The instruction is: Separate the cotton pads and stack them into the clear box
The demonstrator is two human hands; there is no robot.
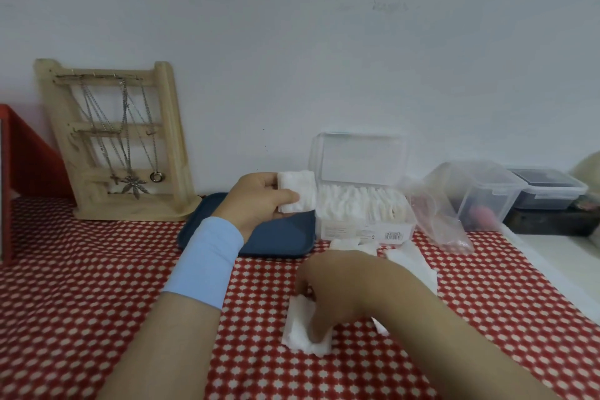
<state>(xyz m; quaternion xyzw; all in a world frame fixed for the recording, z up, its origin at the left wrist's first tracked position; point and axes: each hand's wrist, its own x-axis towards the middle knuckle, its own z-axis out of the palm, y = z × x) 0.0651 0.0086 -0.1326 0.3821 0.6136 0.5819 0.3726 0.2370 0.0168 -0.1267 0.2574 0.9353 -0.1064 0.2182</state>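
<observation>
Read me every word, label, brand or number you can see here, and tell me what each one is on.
Barcode label on the front of the clear box: bars and tiny print, too small and blurred to read.
Faint marks on the wall: too faint to read as text.
No other text is visible.

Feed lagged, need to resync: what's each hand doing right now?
Left hand: holding one cotton pad up beside the clear box.
Right hand: fingers curled down, pinching a clump of cotton pads.
</observation>
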